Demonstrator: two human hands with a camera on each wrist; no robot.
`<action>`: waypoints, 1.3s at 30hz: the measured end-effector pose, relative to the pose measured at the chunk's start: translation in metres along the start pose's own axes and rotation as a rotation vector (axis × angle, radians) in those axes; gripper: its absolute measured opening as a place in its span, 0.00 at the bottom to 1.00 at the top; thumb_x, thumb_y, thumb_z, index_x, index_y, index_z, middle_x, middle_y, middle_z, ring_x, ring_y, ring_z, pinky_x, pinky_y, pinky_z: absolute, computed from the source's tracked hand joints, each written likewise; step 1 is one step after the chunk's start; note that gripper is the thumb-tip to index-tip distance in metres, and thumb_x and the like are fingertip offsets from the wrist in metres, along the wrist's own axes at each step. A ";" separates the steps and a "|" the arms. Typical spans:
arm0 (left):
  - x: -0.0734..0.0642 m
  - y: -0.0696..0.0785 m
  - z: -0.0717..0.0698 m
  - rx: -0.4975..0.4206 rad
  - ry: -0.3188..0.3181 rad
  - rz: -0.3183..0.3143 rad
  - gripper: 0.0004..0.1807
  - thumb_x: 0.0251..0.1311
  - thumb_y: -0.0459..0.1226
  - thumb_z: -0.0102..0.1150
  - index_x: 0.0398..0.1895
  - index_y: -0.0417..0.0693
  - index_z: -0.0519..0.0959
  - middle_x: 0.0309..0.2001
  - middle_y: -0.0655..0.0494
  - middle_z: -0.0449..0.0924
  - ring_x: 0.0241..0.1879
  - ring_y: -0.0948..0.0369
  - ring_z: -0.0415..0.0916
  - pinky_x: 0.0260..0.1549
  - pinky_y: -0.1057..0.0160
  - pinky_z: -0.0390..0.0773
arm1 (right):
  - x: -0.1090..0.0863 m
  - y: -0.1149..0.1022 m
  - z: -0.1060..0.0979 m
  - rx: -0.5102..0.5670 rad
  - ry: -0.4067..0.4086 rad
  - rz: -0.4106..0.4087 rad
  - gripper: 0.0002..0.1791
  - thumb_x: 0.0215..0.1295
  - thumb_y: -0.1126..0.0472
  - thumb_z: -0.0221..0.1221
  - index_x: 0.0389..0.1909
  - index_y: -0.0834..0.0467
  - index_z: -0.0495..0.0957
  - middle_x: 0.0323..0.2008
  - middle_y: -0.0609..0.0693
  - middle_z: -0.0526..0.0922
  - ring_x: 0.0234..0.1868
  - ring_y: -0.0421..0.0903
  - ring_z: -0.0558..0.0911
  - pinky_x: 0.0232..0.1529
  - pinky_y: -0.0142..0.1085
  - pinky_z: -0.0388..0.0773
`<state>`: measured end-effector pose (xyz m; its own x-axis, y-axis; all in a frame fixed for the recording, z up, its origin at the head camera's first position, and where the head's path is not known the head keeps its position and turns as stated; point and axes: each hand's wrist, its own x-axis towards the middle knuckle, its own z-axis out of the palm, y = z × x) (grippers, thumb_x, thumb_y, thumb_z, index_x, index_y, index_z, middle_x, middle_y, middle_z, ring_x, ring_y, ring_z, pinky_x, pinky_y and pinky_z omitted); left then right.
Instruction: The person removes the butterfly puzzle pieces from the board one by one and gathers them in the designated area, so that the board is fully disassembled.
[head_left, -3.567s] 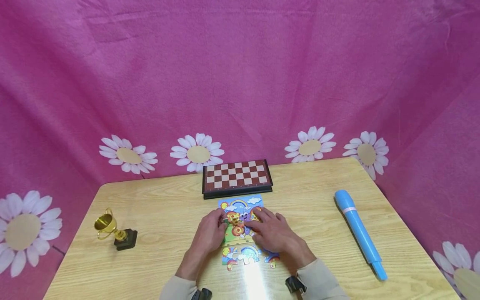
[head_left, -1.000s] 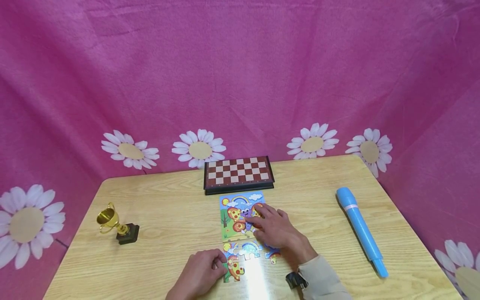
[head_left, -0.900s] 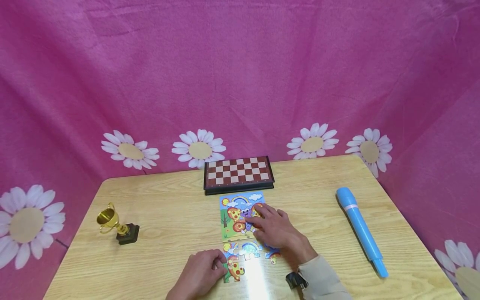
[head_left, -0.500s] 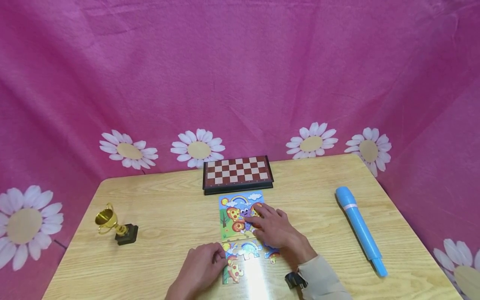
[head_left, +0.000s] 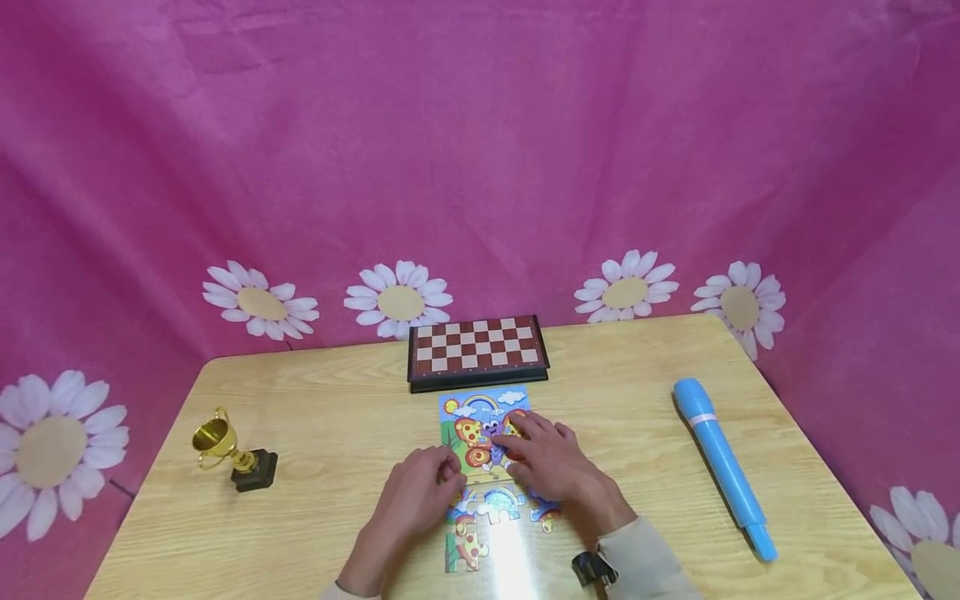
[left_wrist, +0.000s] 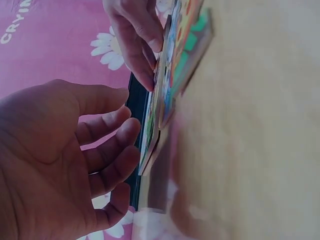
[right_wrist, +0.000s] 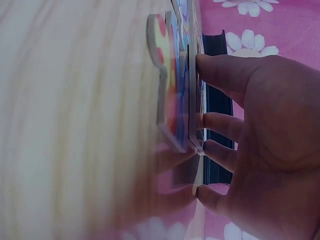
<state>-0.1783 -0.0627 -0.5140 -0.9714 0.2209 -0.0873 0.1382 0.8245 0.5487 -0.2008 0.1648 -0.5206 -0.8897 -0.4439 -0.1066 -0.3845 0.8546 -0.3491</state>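
In the head view a butterfly picture board (head_left: 483, 404) lies flat at the table's middle. My right hand (head_left: 555, 462) rests on its right side, fingers spread. At its lower left corner is my left hand (head_left: 420, 493), fingertips over the corner and partly hiding the sun-side puzzle piece beneath. The left wrist view shows that hand (left_wrist: 55, 155) with loosely bent fingers and nothing in them. Below the board lie a rainbow puzzle piece (head_left: 501, 502), a right-hand puzzle piece (head_left: 546, 514), also in the right wrist view, and a wing-and-tree puzzle piece (head_left: 465, 550) nearest me.
Behind the board sits a folded chessboard case (head_left: 478, 354). A gold trophy cup (head_left: 232, 450) stands on the left of the wooden table (head_left: 322, 425). On the right lies a long blue microphone-shaped tube (head_left: 723, 467). A pink flowered cloth (head_left: 480, 167) hangs behind.
The wing-and-tree piece has come to lie under the sun-side piece since the oldest frame. My left hand has just moved up from those pieces to the board's corner; the right hand stays.
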 end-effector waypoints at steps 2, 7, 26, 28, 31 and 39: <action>0.006 0.002 0.001 0.000 0.005 0.006 0.04 0.57 0.46 0.62 0.28 0.61 0.77 0.25 0.68 0.71 0.31 0.64 0.66 0.33 0.63 0.63 | -0.001 0.000 0.000 0.007 0.000 0.004 0.24 0.70 0.48 0.52 0.66 0.40 0.69 0.73 0.50 0.59 0.75 0.57 0.55 0.65 0.63 0.56; 0.018 0.005 0.003 0.011 0.001 0.016 0.07 0.57 0.47 0.64 0.28 0.61 0.77 0.25 0.67 0.72 0.31 0.64 0.65 0.34 0.62 0.62 | -0.003 -0.001 0.001 0.036 0.017 0.000 0.26 0.69 0.49 0.55 0.67 0.42 0.68 0.72 0.50 0.61 0.75 0.57 0.56 0.64 0.64 0.56; 0.048 0.014 0.016 0.100 -0.003 0.034 0.27 0.55 0.52 0.65 0.56 0.52 0.77 0.42 0.55 0.76 0.42 0.58 0.65 0.39 0.58 0.68 | -0.002 0.002 0.003 0.084 0.034 0.122 0.38 0.61 0.44 0.61 0.71 0.49 0.63 0.75 0.56 0.55 0.75 0.57 0.55 0.68 0.58 0.54; 0.049 0.014 0.017 0.114 0.001 0.032 0.28 0.55 0.52 0.65 0.57 0.51 0.77 0.44 0.54 0.76 0.43 0.57 0.65 0.40 0.57 0.69 | -0.001 0.002 0.003 0.080 0.035 0.134 0.39 0.61 0.43 0.61 0.71 0.51 0.63 0.75 0.56 0.54 0.75 0.57 0.55 0.69 0.57 0.55; 0.050 0.015 0.016 0.133 0.002 0.026 0.29 0.55 0.52 0.65 0.58 0.50 0.76 0.46 0.52 0.76 0.44 0.57 0.65 0.42 0.56 0.69 | 0.000 0.002 0.003 0.063 0.030 0.142 0.39 0.60 0.42 0.61 0.70 0.53 0.64 0.75 0.56 0.54 0.75 0.56 0.56 0.69 0.56 0.56; 0.054 0.017 0.017 0.123 -0.002 0.001 0.27 0.55 0.51 0.65 0.56 0.51 0.77 0.43 0.54 0.76 0.44 0.57 0.66 0.43 0.54 0.69 | 0.001 0.006 -0.001 0.048 0.005 0.128 0.36 0.62 0.44 0.61 0.69 0.52 0.66 0.75 0.55 0.54 0.75 0.56 0.56 0.69 0.56 0.57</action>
<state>-0.2254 -0.0282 -0.5236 -0.9708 0.2230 -0.0882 0.1622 0.8817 0.4431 -0.2041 0.1698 -0.5217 -0.9321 -0.3306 -0.1481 -0.2557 0.8901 -0.3774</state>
